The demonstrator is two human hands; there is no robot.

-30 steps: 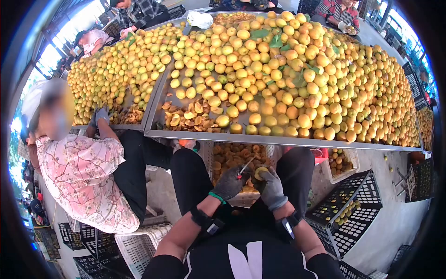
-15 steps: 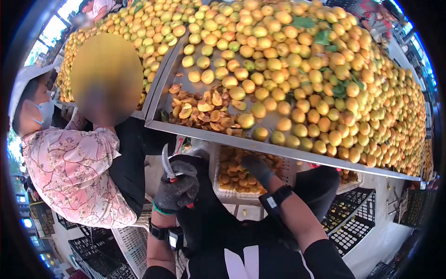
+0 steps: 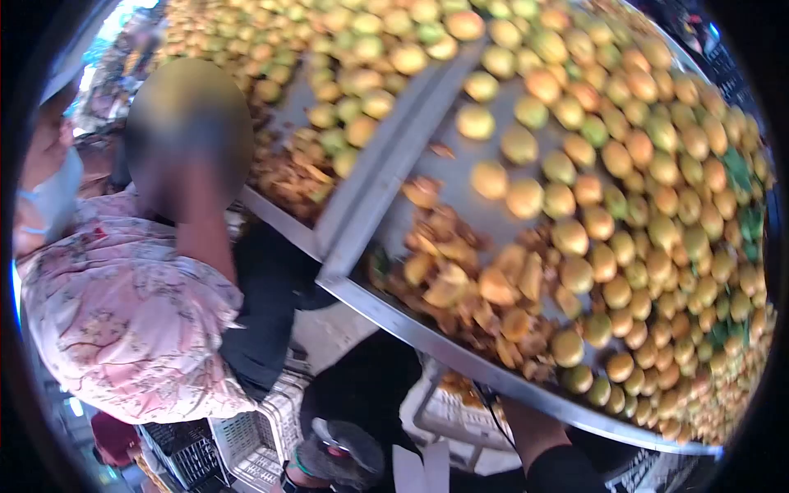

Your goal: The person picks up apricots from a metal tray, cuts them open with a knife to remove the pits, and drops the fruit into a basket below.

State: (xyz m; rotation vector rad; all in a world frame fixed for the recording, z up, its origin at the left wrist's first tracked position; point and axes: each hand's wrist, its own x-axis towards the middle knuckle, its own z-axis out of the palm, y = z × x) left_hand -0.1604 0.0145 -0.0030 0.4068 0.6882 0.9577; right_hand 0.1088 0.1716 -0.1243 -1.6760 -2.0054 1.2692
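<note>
My left hand (image 3: 349,454), in a dark grey glove, is low in the view in front of my dark trousers. Its fingers are wrapped round a curved knife (image 3: 335,450); only a bit of its red handle shows clearly. My right forearm (image 3: 530,427) reaches under the front rim of the metal table (image 3: 460,355), which hides that hand. Beneath this rim, part of a light crate (image 3: 448,415) with orange fruit pieces shows. Cut apricot pieces (image 3: 497,283) lie heaped in the table's near corner, beside many whole apricots (image 3: 604,263).
A metal divider (image 3: 411,135) splits the table; more apricots (image 3: 362,82) lie beyond it. To my left sits a co-worker in a pink floral shirt (image 3: 131,312) and face mask. White (image 3: 251,444) and black (image 3: 185,452) plastic crates stand on the floor at lower left.
The view has swung left and closer to the table. My left hand now appears lower. My right hand, earlier seen in the crate of fruit pieces, is now hidden by the table rim.
</note>
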